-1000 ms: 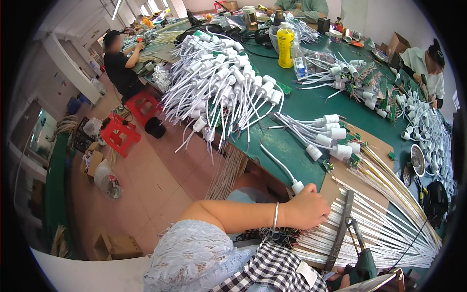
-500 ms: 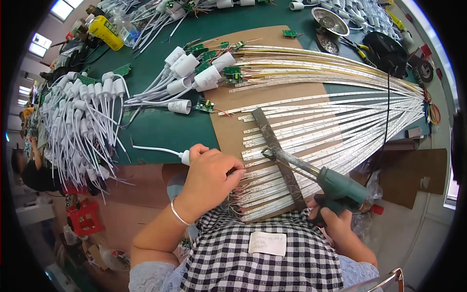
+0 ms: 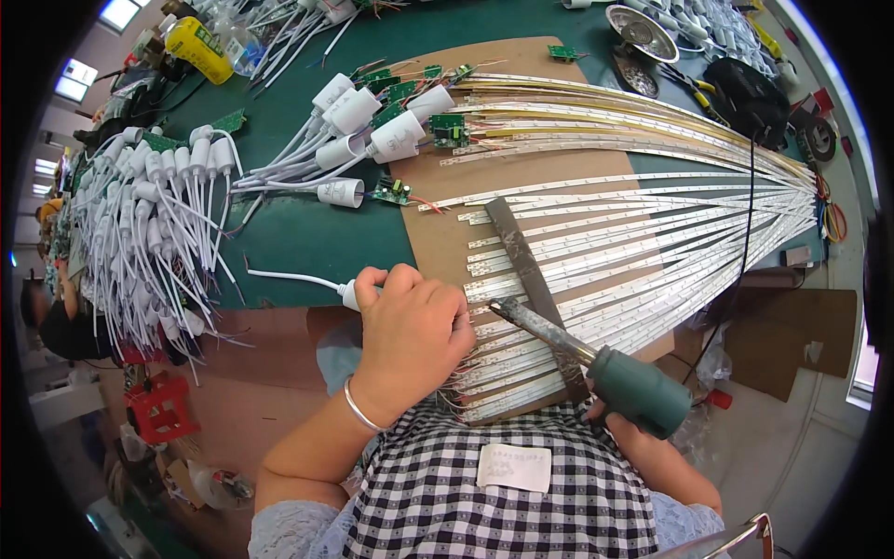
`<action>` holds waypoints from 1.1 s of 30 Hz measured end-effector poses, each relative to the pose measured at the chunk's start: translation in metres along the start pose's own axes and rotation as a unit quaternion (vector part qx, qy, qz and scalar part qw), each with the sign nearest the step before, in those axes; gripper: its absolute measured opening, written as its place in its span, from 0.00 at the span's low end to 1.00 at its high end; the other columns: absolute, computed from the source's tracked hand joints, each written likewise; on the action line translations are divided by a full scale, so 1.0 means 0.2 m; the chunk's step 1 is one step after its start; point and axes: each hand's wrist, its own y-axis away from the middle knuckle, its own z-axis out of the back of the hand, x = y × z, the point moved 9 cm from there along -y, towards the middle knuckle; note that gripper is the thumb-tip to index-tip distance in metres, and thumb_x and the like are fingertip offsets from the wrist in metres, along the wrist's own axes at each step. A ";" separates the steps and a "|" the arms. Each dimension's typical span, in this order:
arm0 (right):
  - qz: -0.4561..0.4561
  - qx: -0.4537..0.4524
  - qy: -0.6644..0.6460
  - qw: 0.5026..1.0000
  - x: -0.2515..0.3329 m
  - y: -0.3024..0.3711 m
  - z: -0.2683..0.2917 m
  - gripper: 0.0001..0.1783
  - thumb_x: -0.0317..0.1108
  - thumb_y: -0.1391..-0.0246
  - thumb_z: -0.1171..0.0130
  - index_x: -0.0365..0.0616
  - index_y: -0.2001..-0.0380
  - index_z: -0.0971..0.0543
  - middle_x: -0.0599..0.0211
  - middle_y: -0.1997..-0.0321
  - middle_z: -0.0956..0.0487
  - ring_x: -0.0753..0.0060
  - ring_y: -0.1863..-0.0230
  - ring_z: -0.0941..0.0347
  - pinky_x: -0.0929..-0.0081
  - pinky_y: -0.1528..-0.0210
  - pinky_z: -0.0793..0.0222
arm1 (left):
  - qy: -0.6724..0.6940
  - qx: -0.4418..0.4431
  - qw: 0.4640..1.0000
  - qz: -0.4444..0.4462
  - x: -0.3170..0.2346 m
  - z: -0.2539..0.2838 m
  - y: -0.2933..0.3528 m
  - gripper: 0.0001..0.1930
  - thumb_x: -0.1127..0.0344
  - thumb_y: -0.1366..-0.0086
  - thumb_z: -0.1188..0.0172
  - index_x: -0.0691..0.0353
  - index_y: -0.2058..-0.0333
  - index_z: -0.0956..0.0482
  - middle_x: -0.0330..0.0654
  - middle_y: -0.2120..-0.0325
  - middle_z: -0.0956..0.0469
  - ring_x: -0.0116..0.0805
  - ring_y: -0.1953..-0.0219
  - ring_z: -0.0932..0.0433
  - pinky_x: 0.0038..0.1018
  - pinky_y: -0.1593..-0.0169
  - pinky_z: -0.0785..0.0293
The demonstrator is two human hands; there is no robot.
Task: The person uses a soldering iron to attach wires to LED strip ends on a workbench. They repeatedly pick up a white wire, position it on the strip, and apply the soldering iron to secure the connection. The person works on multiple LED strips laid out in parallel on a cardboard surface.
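My left hand (image 3: 414, 326) is closed at the near left edge of the strips, with a white lamp cap (image 3: 350, 294) and its white cable poking out past the fingers. The fingertips and whatever else they pinch are hidden. In my right hand (image 3: 643, 440) is a green soldering gun (image 3: 638, 391), whose body covers most of the fingers. Its dark tip (image 3: 503, 307) points left, just right of my left knuckles, above the ends of the white LED strips (image 3: 596, 252). A dark metal bar (image 3: 526, 265) lies across those strips.
Brown cardboard (image 3: 433, 238) lies under the strips on the green table (image 3: 307, 242). White caps with green circuit boards (image 3: 449, 130) sit at the far left of the strips. Bundled caps (image 3: 154, 196) hang over the left edge. A black cable (image 3: 750, 214) crosses the right side.
The soldering gun has turned and come down and left, its tip now closer to my left hand. My left thumb has folded in from its stretched position.
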 end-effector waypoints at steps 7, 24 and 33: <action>0.056 -0.018 0.068 0.996 0.08 -0.05 -0.01 0.16 0.25 0.54 0.45 0.37 0.59 0.25 0.59 0.67 0.22 0.61 0.67 0.24 0.69 0.62 0.29 | -0.004 -0.004 1.000 0.003 0.01 -0.01 0.00 0.05 0.67 0.52 0.39 0.56 0.81 0.27 0.34 0.82 0.28 0.34 0.69 0.32 0.40 0.54 0.45; 0.151 -0.013 0.188 0.970 0.16 -0.08 -0.04 0.13 0.27 0.51 0.45 0.34 0.60 0.25 0.66 0.75 0.25 0.74 0.78 0.26 0.76 0.73 0.28 | -0.001 -0.005 1.000 0.000 0.01 -0.02 0.00 0.05 0.68 0.54 0.39 0.55 0.82 0.28 0.33 0.83 0.29 0.33 0.70 0.33 0.38 0.54 0.45; 0.076 -0.011 0.183 0.980 0.06 -0.05 -0.01 0.14 0.25 0.60 0.37 0.41 0.65 0.20 0.61 0.63 0.19 0.58 0.61 0.23 0.69 0.58 0.27 | 0.001 -0.011 1.000 0.001 0.02 -0.02 0.00 0.06 0.69 0.56 0.39 0.53 0.82 0.28 0.30 0.83 0.31 0.32 0.71 0.33 0.37 0.54 0.47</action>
